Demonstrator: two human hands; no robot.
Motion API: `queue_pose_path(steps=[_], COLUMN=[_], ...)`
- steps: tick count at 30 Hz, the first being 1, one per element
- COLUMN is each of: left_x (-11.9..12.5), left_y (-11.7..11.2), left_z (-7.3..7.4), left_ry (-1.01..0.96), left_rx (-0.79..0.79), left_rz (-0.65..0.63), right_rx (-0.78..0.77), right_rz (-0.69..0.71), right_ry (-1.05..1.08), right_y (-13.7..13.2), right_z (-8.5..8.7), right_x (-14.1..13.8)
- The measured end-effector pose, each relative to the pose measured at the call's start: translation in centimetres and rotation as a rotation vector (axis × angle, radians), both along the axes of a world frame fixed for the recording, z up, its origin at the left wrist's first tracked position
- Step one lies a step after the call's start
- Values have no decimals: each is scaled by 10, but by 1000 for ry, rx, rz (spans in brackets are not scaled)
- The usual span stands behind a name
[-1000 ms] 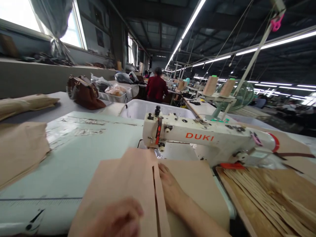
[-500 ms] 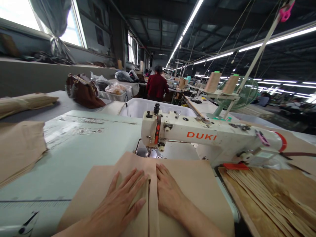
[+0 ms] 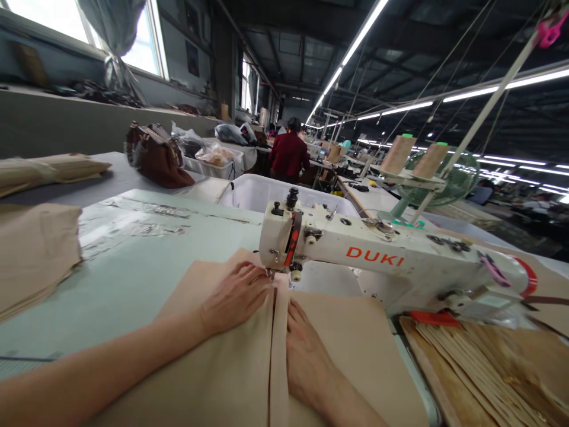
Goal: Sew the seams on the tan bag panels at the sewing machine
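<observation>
open tabletop at left, sewing machine ahead

Tan sheets on pale-green table

Left hand and right hand touch tan material (machine ahead).

A sewing workshop, shown by the sewing machine, thread cones and long ceiling lights.
</observation>
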State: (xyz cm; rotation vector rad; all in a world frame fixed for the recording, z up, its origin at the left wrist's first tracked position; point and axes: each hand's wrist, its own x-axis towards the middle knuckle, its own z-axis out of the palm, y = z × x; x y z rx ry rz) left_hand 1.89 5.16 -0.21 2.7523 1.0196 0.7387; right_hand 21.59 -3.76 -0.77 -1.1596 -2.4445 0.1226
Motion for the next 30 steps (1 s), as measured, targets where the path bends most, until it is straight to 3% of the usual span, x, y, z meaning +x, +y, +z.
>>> queue_pose_path(steps=[3, 9, 18, 30], left_x=[-3, -17, -33, -29], left_y=[0, -33, -37, -39], left_z=[2, -5, -19, -15], left_ry=[9, 36, 151, 207], left_rx=[-19, -114, -90, -122], left_rz=[24, 80, -10, 8], right_rx=[-25, -33, -73, -73], right_rz=[-10, -4, -77, -79], right_ry=[-38, -34, -34, -50], right_y=[3, -1, -3, -4], right_z=[-4, -3, 4, 3], right_x=[3, 3, -2, -3])
